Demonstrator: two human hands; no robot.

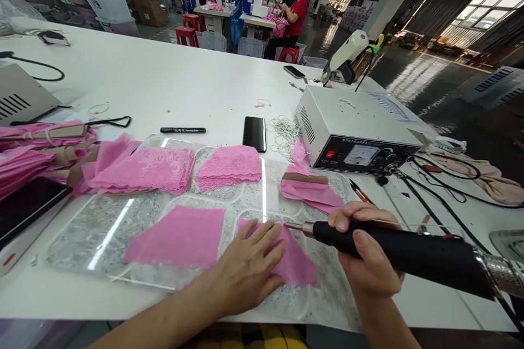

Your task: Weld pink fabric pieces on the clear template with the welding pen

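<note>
My left hand (249, 267) lies flat, fingers spread, on a pink fabric piece (297, 264). In my right hand (368, 262) is a thick black corded handpiece (409, 251) with a slim metal tip. That tip meets the fabric's upper edge, just beside my left fingers; whether it presses in, I cannot tell. Left of my left hand, another flat pink fabric piece (180, 237) rests on the clear plastic sheet (94, 229). Behind lie two stacks of pink lace pieces, a left stack (143, 169) and a right stack (229, 166), and a pink bundle with a brown strip (307, 185).
A grey control box (356, 125) with a dial stands at right, cables running beside it. Behind the stacks are a phone (254, 133), a black marker (183, 130) and tangled thin cord (284, 133). Pink bundles (33, 152) fill the left. A co-worker (297, 16) sews beyond the table.
</note>
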